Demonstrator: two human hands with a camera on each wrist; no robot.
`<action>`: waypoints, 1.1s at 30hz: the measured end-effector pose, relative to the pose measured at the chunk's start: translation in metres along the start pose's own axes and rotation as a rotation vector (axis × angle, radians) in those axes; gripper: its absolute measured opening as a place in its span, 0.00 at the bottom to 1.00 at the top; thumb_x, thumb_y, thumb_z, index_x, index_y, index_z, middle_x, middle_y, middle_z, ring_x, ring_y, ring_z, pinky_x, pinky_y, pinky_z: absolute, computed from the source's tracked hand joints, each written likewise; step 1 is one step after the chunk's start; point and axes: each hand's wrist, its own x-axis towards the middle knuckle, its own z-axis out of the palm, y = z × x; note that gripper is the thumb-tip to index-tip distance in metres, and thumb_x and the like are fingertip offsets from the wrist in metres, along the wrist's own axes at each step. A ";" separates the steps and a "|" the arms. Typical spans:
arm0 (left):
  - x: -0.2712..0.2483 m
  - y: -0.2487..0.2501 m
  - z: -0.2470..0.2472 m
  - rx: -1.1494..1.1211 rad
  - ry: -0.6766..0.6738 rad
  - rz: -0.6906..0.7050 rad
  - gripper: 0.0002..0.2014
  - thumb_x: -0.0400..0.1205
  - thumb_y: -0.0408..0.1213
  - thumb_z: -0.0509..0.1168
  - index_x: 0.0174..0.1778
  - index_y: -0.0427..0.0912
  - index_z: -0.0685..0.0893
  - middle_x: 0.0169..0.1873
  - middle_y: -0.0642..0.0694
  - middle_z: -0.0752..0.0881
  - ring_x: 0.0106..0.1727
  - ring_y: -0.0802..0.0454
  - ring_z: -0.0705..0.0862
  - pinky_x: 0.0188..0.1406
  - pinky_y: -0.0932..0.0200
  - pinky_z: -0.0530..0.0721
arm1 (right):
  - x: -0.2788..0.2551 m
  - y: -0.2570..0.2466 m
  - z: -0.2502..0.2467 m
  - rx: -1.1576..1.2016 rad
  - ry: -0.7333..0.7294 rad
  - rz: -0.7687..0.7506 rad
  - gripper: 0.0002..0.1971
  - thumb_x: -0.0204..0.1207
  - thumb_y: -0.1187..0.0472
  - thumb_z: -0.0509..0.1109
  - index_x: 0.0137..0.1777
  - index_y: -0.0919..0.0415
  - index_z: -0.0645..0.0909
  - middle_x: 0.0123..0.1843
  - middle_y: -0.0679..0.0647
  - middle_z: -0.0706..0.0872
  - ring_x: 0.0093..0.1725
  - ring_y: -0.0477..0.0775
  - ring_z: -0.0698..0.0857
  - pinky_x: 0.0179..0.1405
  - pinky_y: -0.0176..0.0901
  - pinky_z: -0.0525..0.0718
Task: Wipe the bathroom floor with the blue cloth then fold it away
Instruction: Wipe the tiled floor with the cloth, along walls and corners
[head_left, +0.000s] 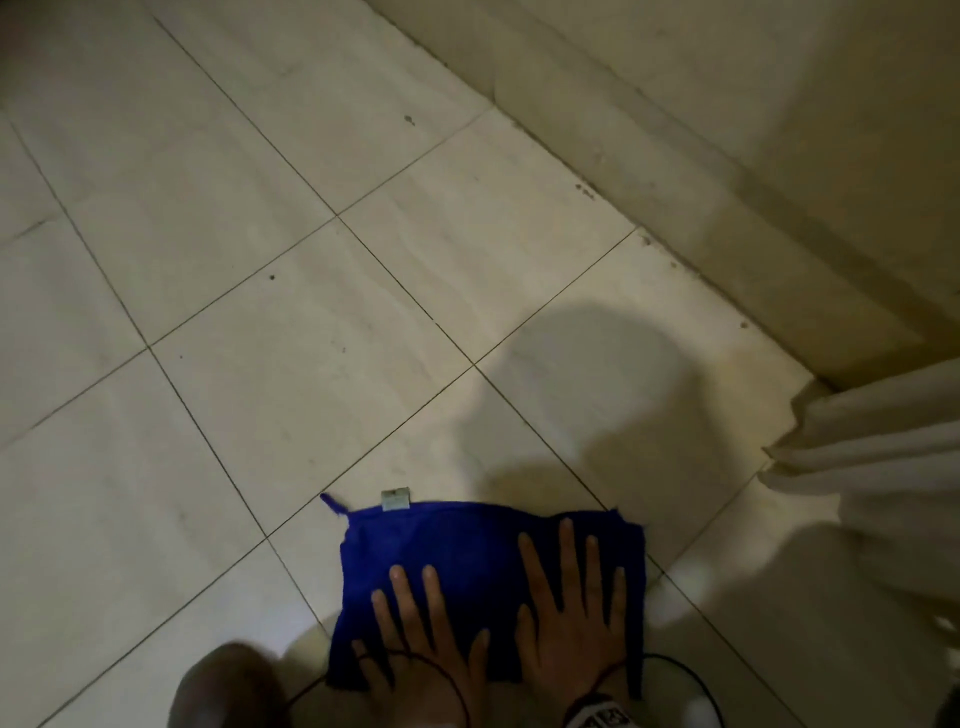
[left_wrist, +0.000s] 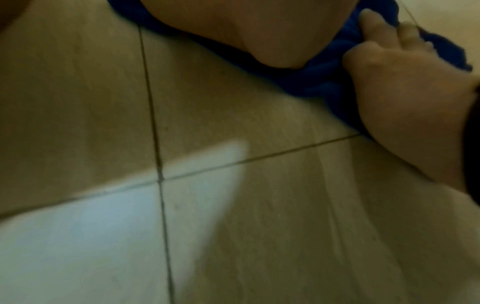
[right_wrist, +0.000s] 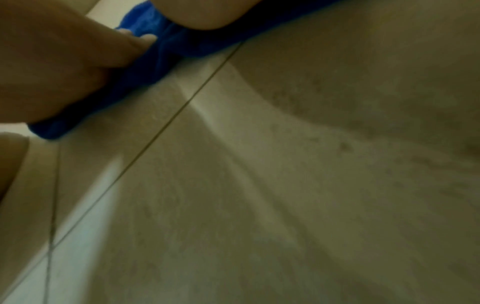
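The blue cloth (head_left: 467, 551) lies spread flat on the pale tiled floor (head_left: 291, 312), low in the head view, with a small grey label (head_left: 396, 500) at its far edge. My left hand (head_left: 415, 623) presses flat on the cloth's near left part, fingers straight and spread. My right hand (head_left: 571, 608) presses flat on the right part in the same way. The left wrist view shows the cloth (left_wrist: 319, 76) bunched slightly beside the right hand (left_wrist: 389, 86). In the right wrist view the cloth (right_wrist: 182, 45) shows under the left hand (right_wrist: 64, 51).
A raised beige ledge or wall base (head_left: 701, 171) runs diagonally across the upper right. White pleated fabric (head_left: 878, 457) hangs at the right edge. A knee (head_left: 223, 686) sits at the bottom left, and a thin black cable (head_left: 696, 680) loops near my right wrist. Small dark specks (head_left: 409, 120) dot the tiles.
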 end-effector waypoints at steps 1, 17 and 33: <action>-0.002 0.003 0.003 -0.012 0.015 -0.020 0.43 0.78 0.71 0.32 0.86 0.51 0.49 0.86 0.44 0.49 0.86 0.42 0.43 0.77 0.30 0.40 | 0.000 -0.001 0.001 -0.008 0.016 0.001 0.34 0.79 0.44 0.50 0.86 0.43 0.53 0.87 0.58 0.54 0.87 0.61 0.45 0.78 0.71 0.51; -0.005 -0.003 0.012 0.046 0.010 -0.047 0.41 0.80 0.70 0.35 0.84 0.49 0.55 0.85 0.40 0.54 0.86 0.40 0.45 0.77 0.28 0.45 | 0.009 -0.008 0.001 0.007 -0.002 -0.009 0.44 0.64 0.43 0.57 0.85 0.43 0.54 0.87 0.61 0.57 0.86 0.64 0.48 0.79 0.71 0.44; 0.147 0.011 -0.076 0.140 -0.038 0.100 0.37 0.84 0.65 0.40 0.78 0.58 0.22 0.80 0.50 0.22 0.82 0.42 0.26 0.78 0.26 0.35 | 0.133 -0.071 -0.022 -0.054 -0.096 0.032 0.38 0.69 0.36 0.23 0.81 0.40 0.25 0.85 0.55 0.26 0.84 0.64 0.30 0.79 0.70 0.31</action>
